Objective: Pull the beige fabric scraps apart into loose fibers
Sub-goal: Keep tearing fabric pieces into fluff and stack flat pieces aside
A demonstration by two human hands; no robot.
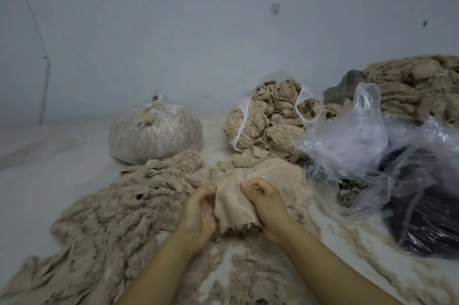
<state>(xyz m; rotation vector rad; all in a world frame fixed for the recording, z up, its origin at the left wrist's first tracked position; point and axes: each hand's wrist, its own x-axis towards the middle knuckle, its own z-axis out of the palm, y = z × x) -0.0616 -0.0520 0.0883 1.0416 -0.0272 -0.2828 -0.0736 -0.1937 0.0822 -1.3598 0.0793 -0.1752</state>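
At lower centre, the left hand (198, 212) and right hand (265, 205) each have fingers curled onto a beige fabric scrap (238, 207) held between them; its lower edge is frayed. Loose fibers (111, 212) spread left of them, cut off at the bottom edge. Bare floor (49, 155) lies mid-left. Farther back stand a tied bag (155, 133) and an open bag of scraps (270, 126); crumpled clear plastic (372, 155) hides the dark contents at right.

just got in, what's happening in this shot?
A person grips a beige knitted fabric scrap with both hands, left hand and right hand, at its edges, not yet shredded. A heap of loose beige fibers lies at left. Behind sit a tied clear plastic bag and an open bag of scraps.
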